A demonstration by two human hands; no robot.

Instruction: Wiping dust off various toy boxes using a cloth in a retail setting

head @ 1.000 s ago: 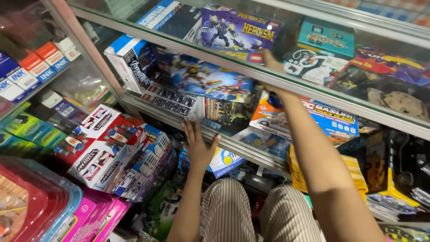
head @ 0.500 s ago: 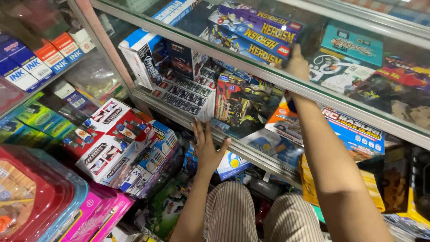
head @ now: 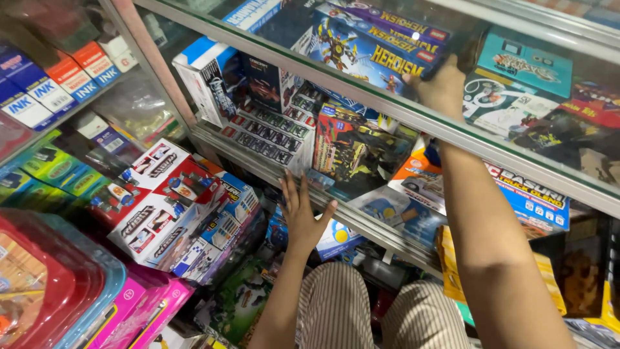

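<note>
Our right hand point(head: 440, 87) grasps the purple toy box point(head: 381, 42) at its edge on the crowded shelf point(head: 387, 110); our left hand point(head: 302, 216) is released, fingers spread, below.

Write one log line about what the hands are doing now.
right hand: grips purple toy box on top shelf | left hand: open, fingers spread, by lower shelf

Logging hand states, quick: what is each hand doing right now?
Left hand: open, fingers spread, holding nothing.
Right hand: closed on the purple box.
</note>
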